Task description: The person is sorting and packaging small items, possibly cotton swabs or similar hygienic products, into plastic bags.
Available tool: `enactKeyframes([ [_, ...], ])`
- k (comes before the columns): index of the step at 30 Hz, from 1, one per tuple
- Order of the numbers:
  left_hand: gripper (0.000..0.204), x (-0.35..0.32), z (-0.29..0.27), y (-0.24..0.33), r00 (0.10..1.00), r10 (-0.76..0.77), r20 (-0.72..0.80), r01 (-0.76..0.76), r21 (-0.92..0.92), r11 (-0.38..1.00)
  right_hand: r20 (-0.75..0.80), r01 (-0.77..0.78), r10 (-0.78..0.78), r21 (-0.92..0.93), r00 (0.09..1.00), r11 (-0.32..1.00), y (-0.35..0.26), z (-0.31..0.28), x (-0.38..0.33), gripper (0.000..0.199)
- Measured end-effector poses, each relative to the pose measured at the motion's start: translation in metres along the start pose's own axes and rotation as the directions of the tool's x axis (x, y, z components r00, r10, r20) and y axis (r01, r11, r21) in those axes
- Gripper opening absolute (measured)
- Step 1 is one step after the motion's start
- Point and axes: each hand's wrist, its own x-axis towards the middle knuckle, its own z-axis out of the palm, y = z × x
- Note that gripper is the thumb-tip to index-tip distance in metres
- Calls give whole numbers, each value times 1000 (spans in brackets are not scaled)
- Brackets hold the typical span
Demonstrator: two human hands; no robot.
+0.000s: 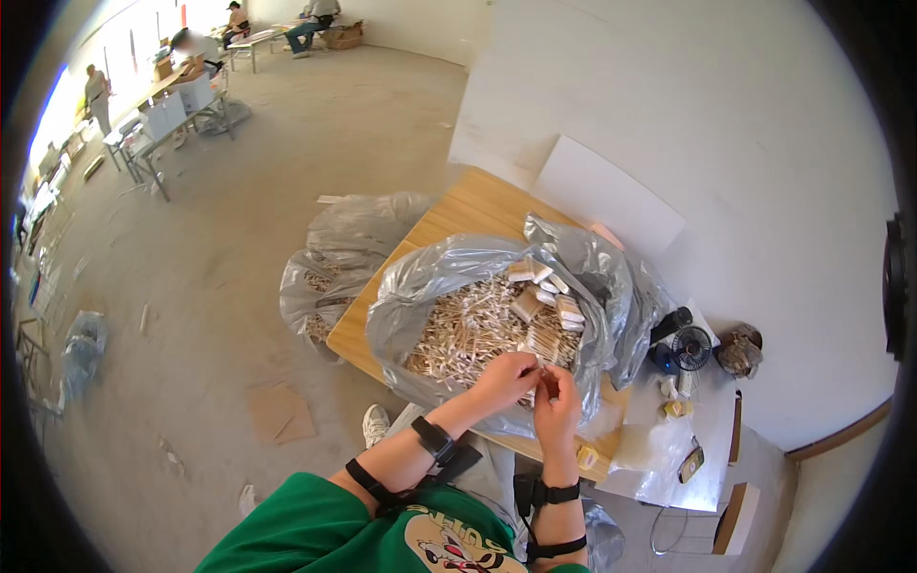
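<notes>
My left hand [503, 374] and my right hand [556, 401] meet at the near edge of a big clear plastic bag [411, 296] full of thin pale wooden sticks [468, 329]. Both hands pinch a small bunch of these sticks [544, 374] between the fingertips. Several banded bundles of sticks [546, 291] lie at the bag's far side. The bag rests on a wooden table [468, 205]. Black straps wrap both my wrists and forearms.
Two more plastic bags [330, 277] of sticks sit on the floor left of the table. A small black fan [690, 349], a phone [691, 464] and small items lie on a white sheet at right. A white board [607, 196] leans on the wall. People work at far tables [172, 105].
</notes>
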Motion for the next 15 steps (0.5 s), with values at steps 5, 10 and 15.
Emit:
enactKeyframes([
  [5,16,-1,-3,-13,989,147,4,-147,96,985,-34,19,-21,-65,999,998,-2,10,-1,25],
  [10,18,3,-9,-8,992,124,-14,-120,140,983,-124,69,-97,-213,988,975,11,1,16,26],
  [15,18,5,-5,-17,977,211,-17,-204,197,959,2,117,-117,-57,993,991,-2,11,18,24],
])
